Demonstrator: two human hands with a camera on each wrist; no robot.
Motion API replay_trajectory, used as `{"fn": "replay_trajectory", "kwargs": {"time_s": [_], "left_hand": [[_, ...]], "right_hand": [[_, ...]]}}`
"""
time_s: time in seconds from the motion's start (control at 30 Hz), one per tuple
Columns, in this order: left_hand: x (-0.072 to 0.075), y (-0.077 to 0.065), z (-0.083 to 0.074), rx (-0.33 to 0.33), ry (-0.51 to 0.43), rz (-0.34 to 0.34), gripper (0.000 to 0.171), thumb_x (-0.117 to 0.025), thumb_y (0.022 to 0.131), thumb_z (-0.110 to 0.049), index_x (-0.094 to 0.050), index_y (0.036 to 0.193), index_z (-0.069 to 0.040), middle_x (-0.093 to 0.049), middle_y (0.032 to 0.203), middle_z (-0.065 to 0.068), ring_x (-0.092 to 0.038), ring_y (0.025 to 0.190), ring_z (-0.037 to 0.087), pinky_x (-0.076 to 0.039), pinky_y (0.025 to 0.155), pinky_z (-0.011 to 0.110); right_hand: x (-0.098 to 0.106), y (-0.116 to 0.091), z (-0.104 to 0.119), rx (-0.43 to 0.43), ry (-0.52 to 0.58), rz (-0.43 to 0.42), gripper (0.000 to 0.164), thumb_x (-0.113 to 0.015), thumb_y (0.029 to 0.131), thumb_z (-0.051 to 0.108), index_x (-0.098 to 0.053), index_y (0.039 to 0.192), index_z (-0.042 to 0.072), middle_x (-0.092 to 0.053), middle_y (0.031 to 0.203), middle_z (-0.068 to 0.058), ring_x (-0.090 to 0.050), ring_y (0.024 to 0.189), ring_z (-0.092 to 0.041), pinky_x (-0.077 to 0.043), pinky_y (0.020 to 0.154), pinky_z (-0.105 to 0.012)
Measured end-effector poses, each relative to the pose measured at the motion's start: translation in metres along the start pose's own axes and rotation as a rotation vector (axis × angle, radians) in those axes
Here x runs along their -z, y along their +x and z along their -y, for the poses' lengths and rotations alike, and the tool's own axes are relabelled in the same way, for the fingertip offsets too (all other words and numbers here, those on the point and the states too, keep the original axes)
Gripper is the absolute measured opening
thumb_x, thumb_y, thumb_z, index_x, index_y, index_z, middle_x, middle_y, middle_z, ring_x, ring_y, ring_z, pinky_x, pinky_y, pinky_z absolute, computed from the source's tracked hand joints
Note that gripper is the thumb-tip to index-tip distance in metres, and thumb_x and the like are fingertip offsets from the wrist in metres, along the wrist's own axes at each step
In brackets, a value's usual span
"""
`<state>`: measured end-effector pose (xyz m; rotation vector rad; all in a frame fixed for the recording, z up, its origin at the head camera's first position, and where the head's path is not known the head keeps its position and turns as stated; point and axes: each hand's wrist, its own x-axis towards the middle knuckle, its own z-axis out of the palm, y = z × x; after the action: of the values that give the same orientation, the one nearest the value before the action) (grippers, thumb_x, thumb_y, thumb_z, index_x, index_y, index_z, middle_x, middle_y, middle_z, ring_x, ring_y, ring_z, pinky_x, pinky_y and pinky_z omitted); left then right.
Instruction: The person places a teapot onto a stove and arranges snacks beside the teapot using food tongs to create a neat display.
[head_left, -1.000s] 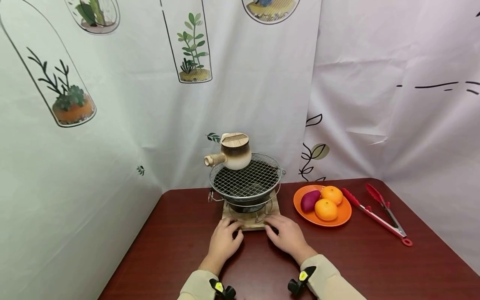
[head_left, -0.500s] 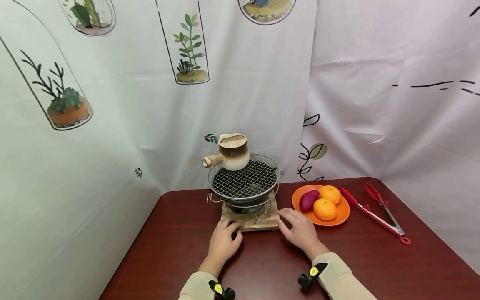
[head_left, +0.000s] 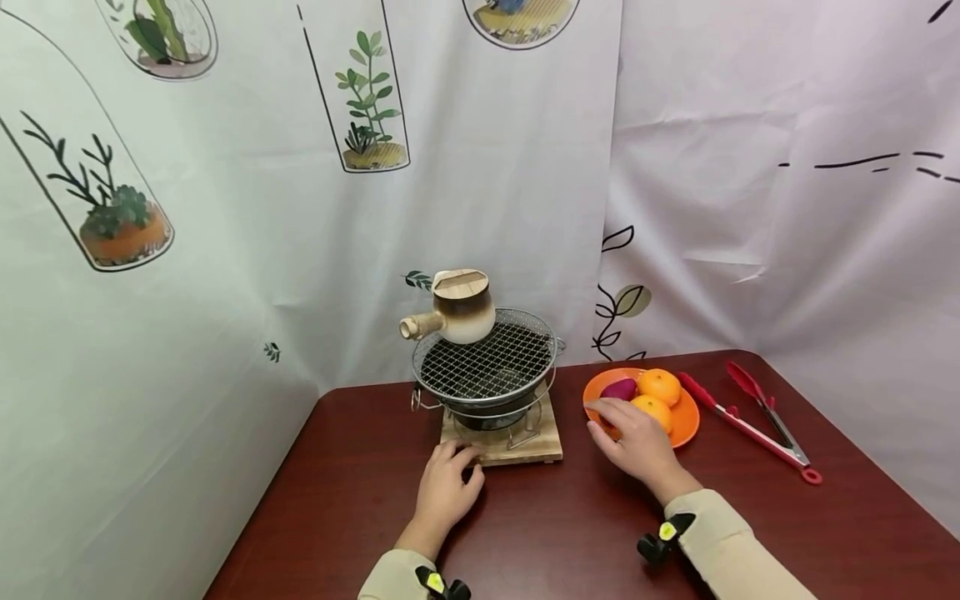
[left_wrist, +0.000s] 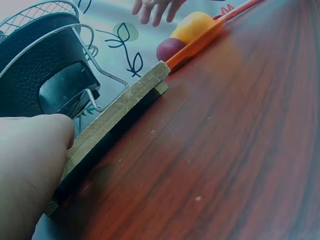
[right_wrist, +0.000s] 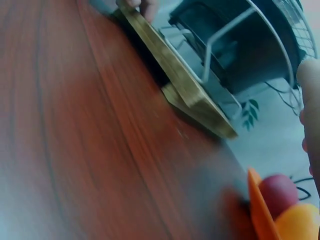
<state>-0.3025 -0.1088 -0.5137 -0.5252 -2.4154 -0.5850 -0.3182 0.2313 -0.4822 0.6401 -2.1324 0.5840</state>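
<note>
My left hand (head_left: pixel 447 487) rests its fingertips at the front left corner of a square wooden board (head_left: pixel 542 448). On the board stands a round tabletop grill (head_left: pixel 487 410) in a wire stand, topped by a mesh rack (head_left: pixel 491 367). A small lidded pot (head_left: pixel 468 317) with a side handle sits on the rack's far left. My right hand (head_left: pixel 637 442) hovers before an orange plate (head_left: pixel 686 421), its fingers loosely bent and holding nothing. It partly covers a purple item (head_left: pixel 621 388), perhaps a sweet potato, and one of two mandarins (head_left: pixel 660 386).
Red-handled tongs (head_left: pixel 765 440) lie spread to the right of the plate. The dark red table (head_left: pixel 337 500) meets a printed white curtain (head_left: pixel 525 183) at the back and on both sides.
My right hand has left the board's front right corner and moved right to the plate. My left hand stays at the board. The view has shifted slightly.
</note>
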Motion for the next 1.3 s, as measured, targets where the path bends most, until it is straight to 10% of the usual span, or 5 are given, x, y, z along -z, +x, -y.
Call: {"fn": "replay_trajectory", "kwargs": {"time_s": [0.83, 1.3], "left_hand": [[0.001, 0.004, -0.001, -0.01, 0.013, -0.012, 0.019, -0.07, 0.083, -0.016, -0.077, 0.1, -0.019, -0.067, 0.11, 0.005, -0.059, 0.1, 0.026, -0.05, 0.087, 0.046], [0.001, 0.003, -0.002, -0.019, 0.004, -0.013, 0.019, -0.071, 0.082, -0.015, -0.077, 0.1, -0.019, -0.067, 0.109, 0.005, -0.06, 0.099, 0.026, -0.05, 0.088, 0.045]], "right_hand": [[0.069, -0.028, -0.079, -0.273, -0.202, 0.043, 0.044, -0.076, 0.086, 0.019, -0.067, 0.128, 0.009, -0.066, 0.124, -0.02, -0.058, 0.115, -0.04, -0.048, 0.093, -0.063], [0.081, -0.051, -0.12, -0.437, -0.254, 0.032, 0.061, -0.071, 0.087, 0.024, -0.051, 0.142, 0.004, -0.048, 0.138, -0.029, -0.041, 0.127, -0.05, -0.025, 0.111, -0.069]]}}
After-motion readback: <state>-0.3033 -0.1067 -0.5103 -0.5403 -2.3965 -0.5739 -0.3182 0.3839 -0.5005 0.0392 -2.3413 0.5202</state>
